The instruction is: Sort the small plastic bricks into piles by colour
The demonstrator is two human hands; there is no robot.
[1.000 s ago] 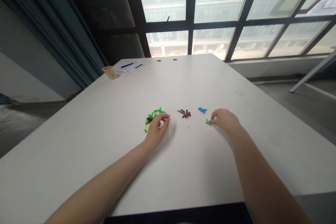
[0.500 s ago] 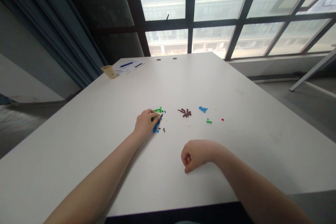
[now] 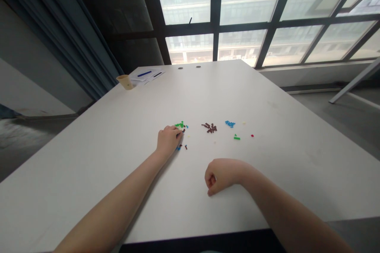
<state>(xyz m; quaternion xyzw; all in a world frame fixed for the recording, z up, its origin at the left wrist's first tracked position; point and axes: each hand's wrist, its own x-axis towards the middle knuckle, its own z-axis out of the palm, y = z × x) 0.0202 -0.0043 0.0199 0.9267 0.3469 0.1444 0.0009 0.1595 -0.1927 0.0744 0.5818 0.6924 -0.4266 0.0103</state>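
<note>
My left hand (image 3: 169, 140) rests over a mixed pile of tiny building bricks, fingers bent together with the tips among the pieces. What it pinches, if anything, is hidden. Around it show green bricks (image 3: 179, 125), a few blue bricks (image 3: 178, 148) and a small brown piece (image 3: 186, 147). Nearer the table's front edge, my right hand (image 3: 224, 174) is curled closed, and whatever lies inside the fingers cannot be made out. Between and beyond the hands sit a cluster of brown bricks (image 3: 210, 128) and a heap of blue bricks (image 3: 229, 124).
On the white table (image 3: 252, 99), a green brick (image 3: 236, 138) and a red piece (image 3: 252, 135) lie to the right. A paper cup (image 3: 125, 82) stands at the far left by papers (image 3: 148, 76) with a blue pen (image 3: 144, 74). Windows rise behind.
My left hand has shifted slightly right and its fingers have drawn in over the pile, covering most of the blue bricks there. My right hand has barely moved.
</note>
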